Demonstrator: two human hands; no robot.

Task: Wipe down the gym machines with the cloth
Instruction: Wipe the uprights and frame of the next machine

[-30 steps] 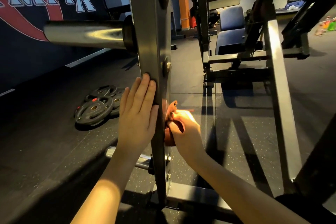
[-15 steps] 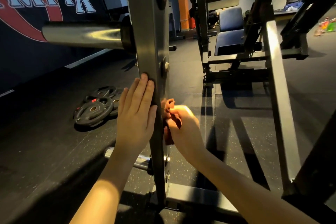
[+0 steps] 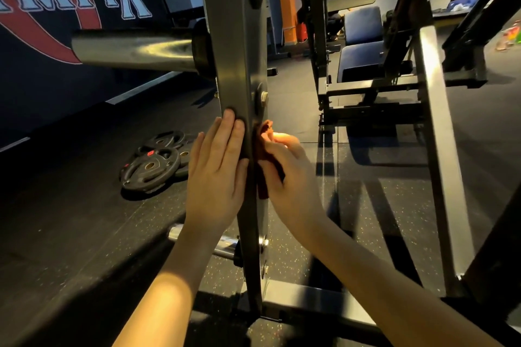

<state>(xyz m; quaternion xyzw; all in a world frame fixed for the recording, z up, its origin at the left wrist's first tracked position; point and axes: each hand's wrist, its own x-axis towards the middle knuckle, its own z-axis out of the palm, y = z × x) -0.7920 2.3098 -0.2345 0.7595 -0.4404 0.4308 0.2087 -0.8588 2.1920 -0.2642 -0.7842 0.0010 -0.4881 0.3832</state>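
A grey steel upright post [image 3: 234,45] of a gym machine stands right in front of me. My left hand [image 3: 215,175] lies flat against the post's left face, fingers pointing up and close together. My right hand [image 3: 287,175] is closed on a dark red cloth [image 3: 263,166] and presses it against the post's right face, just below a bolt [image 3: 263,97]. Most of the cloth is hidden between my palm and the post.
A chrome weight horn [image 3: 132,49] sticks out left from the post at chest height, and a shorter peg [image 3: 197,238] sticks out low down. Black weight plates [image 3: 153,166] lie on the rubber floor to the left. A slanted frame beam [image 3: 439,149] and a blue padded seat [image 3: 362,45] are on the right.
My right hand has slid the cloth upward along the post's right face. My left hand has crept slightly higher on the left face.
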